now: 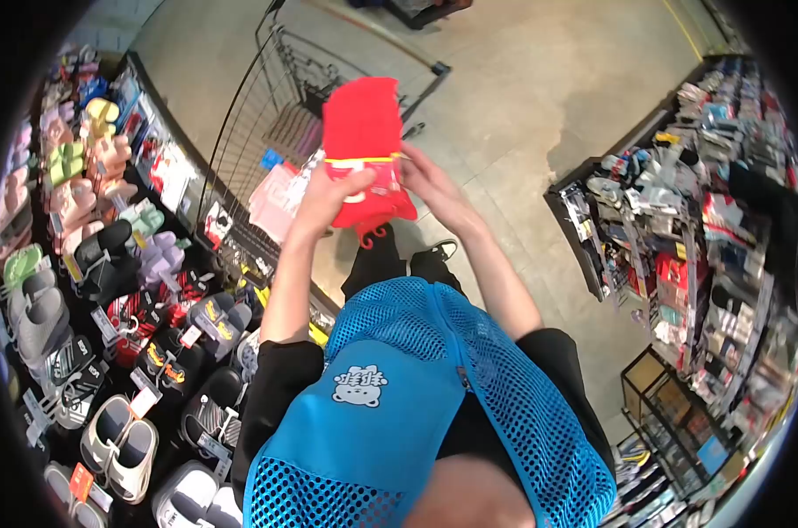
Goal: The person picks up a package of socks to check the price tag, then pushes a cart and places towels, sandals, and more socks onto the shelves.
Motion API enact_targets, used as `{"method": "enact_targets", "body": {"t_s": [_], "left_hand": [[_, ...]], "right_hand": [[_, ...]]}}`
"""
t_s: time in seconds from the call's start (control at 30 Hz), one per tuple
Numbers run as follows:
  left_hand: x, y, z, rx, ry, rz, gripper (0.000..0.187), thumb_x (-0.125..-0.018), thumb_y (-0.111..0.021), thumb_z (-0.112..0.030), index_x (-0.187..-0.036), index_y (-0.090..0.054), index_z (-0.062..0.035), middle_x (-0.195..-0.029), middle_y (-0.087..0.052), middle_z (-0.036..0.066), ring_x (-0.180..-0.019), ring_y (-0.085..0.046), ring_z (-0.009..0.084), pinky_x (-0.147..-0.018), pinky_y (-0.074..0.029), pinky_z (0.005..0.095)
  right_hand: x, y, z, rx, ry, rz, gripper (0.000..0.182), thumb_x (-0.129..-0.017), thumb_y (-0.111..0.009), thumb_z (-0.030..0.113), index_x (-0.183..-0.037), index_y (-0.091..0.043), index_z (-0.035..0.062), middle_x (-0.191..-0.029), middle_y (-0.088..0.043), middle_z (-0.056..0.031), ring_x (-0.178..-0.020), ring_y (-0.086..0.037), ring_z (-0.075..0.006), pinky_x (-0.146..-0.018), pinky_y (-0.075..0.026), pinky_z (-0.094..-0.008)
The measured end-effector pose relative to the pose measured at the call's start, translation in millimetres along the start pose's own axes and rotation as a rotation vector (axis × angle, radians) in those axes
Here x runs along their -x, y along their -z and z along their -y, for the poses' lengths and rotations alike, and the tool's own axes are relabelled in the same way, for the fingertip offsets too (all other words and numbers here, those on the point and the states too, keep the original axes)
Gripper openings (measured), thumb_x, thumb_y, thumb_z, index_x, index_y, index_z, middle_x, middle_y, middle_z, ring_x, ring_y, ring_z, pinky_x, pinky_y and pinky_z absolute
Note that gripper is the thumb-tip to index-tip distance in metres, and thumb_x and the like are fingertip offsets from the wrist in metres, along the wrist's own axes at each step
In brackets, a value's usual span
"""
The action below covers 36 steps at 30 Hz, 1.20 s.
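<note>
A flat red pack of socks (362,119) is held up in front of me over the floor. It has a yellow stripe, a printed label band and a small red hanging hook at its lower end. My left hand (327,201) grips its lower left side, thumb across the label and fingers behind. At its right edge is my right hand (436,187), with the fingertips closed on the edge and partly hidden behind it. Just beyond my left hand, pink and white packaged goods (276,198) lie in the shopping cart (241,123).
To the left stands a display of slippers (122,444) in several colours, with tags. Shelves of packaged goods (680,194) run along the right, and a black wire rack (672,414) stands below them. The concrete floor (513,114) stretches between the displays.
</note>
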<state>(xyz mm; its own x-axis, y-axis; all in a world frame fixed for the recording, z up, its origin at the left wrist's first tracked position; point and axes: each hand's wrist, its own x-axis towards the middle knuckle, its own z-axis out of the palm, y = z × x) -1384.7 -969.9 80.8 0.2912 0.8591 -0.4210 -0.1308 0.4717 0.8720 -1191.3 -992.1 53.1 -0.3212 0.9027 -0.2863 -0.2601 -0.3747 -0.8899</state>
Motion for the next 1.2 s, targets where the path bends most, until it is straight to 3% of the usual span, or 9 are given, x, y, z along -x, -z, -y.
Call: {"method": "enact_targets", "body": {"t_s": [0.2,0.3,0.37,0.5,0.6,0.63,0.73,0.87,1.2], "left_hand": [[-9,-70,-41,-0.571,-0.063,0.457,0.063,-0.087,-0.056,-0.039,-0.128,-0.04,0.0051,-0.125,-0.05,0.02,-0.115,-0.049,0.0263,-0.096,-0.037,0.0322],[-98,-40,-31,-0.944,-0.225,0.395,0.085,-0.088,-0.037,-0.059,-0.127,-0.034,0.0166,-0.132,-0.039,0.03,-0.124,-0.042,0.0309,-0.101,-0.032,0.0343],[-130,-60,-84,-0.984,0.085,0.016,0.084,-0.085,-0.042,-0.06,-0.124,-0.039,0.0144,-0.126,-0.045,0.032,-0.117,-0.048,0.0331,-0.096,-0.037,0.0364],[-298,-4,47,-0.271,0.063,-0.466,0.074,-0.083,-0.051,-0.055,-0.124,-0.046,0.0072,-0.11,-0.059,0.023,-0.101,-0.058,0.0364,-0.084,-0.044,0.0441],[-343,-16,68,0.373,0.082,-0.013,0.052,-0.097,-0.035,-0.033,-0.136,-0.026,0.001,-0.133,-0.038,0.022,-0.116,-0.046,0.032,-0.093,-0.042,0.0472],[-364,-26,81,0.412,0.133,-0.179,0.052,-0.098,-0.032,-0.028,-0.138,-0.016,0.0016,-0.13,-0.037,0.027,-0.113,-0.047,0.0362,-0.089,-0.046,0.0482],[-366,-49,89,0.276,-0.036,-0.349,0.045,-0.093,-0.034,-0.019,-0.122,-0.024,0.0146,-0.105,-0.05,0.03,-0.082,-0.056,0.0391,-0.073,-0.051,0.0526],[-329,-63,83,0.212,0.143,-0.245,0.052,-0.095,-0.034,-0.029,-0.096,-0.046,0.0215,-0.095,-0.055,0.029,-0.082,-0.059,0.0388,-0.069,-0.054,0.0496],[-225,-119,137,-0.008,0.009,-0.5,0.034,-0.09,-0.046,-0.026,-0.072,-0.039,0.0011,-0.06,-0.046,0.01,-0.048,-0.045,0.021,-0.044,-0.046,0.0379]], "right_hand": [[43,37,39,-0.117,0.082,-0.187,0.054,-0.079,-0.067,0.011,-0.125,-0.04,0.0007,-0.112,-0.058,-0.0111,-0.097,-0.059,-0.0176,-0.081,-0.05,-0.0291],[78,53,23,-0.335,0.139,-0.398,0.053,-0.082,-0.063,0.015,-0.126,-0.039,-0.0005,-0.114,-0.056,-0.0146,-0.099,-0.059,-0.0221,-0.084,-0.05,-0.0343],[97,68,11,-0.476,0.263,-0.517,0.052,-0.087,-0.055,0.027,-0.127,-0.038,-0.0013,-0.117,-0.054,-0.0188,-0.104,-0.057,-0.0277,-0.09,-0.048,-0.0408],[122,72,20,-0.896,0.431,-0.747,0.054,-0.091,-0.047,0.041,-0.125,-0.042,0.0006,-0.117,-0.054,-0.0167,-0.111,-0.052,-0.0288,-0.098,-0.04,-0.045],[138,74,31,-1.003,0.618,-0.823,0.052,-0.09,-0.049,0.041,-0.123,-0.044,0.0012,-0.116,-0.055,-0.0149,-0.109,-0.053,-0.0268,-0.097,-0.041,-0.0432],[150,74,32,-1.039,0.667,-0.796,0.049,-0.09,-0.05,0.038,-0.122,-0.045,0.0014,-0.116,-0.056,-0.0134,-0.109,-0.054,-0.0254,-0.096,-0.042,-0.042],[186,62,39,-1.057,0.738,-0.871,0.048,-0.091,-0.05,0.038,-0.122,-0.045,0.0017,-0.115,-0.056,-0.0133,-0.108,-0.054,-0.0256,-0.096,-0.042,-0.0428],[256,60,30,-1.007,0.938,-0.96,0.05,-0.091,-0.048,0.039,-0.125,-0.043,0.0026,-0.117,-0.055,-0.0127,-0.11,-0.052,-0.0255,-0.097,-0.041,-0.0437],[444,93,3,-0.984,1.224,-0.994,0.054,-0.089,-0.05,0.045,-0.125,-0.044,0.0057,-0.121,-0.052,-0.0109,-0.114,-0.049,-0.0259,-0.1,-0.037,-0.0443]]}}
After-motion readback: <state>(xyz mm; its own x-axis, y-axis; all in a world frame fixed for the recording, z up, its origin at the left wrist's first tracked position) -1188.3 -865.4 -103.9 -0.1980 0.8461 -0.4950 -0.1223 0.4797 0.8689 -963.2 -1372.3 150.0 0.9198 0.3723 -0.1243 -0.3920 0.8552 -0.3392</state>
